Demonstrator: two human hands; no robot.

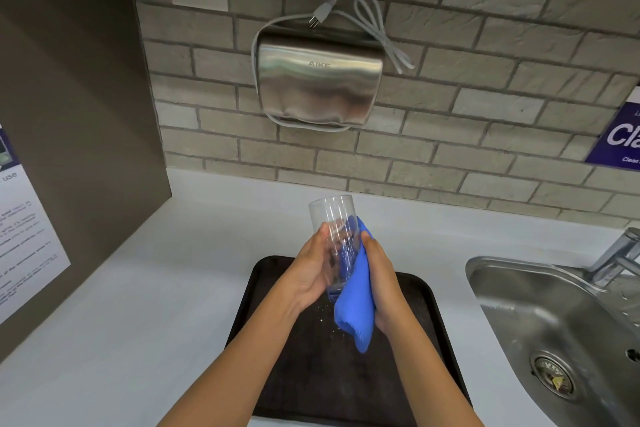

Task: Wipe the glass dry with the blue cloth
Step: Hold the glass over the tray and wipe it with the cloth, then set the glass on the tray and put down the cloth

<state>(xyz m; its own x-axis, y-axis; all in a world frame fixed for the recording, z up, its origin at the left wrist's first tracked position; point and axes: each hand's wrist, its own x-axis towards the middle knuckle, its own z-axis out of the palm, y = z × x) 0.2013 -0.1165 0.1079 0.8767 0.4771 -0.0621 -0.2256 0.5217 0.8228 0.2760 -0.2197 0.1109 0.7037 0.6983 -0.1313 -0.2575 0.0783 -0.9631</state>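
Observation:
A tall clear glass [333, 218] is held tilted above the black tray [426, 308], its open rim pointing away from me. My left hand [311, 267] grips the glass around its lower half. My right hand [381, 274] holds the blue cloth [356, 305] pressed against the right side of the glass. Part of the cloth wraps behind the glass and shows through it; the rest hangs down below my right palm.
The tray lies on a white counter [156, 288], with water drops on it. A steel sink [561, 315] and tap [620, 256] are at the right. A steel hand dryer [318, 80] hangs on the brick wall, and a brown side panel with a notice stands at the left.

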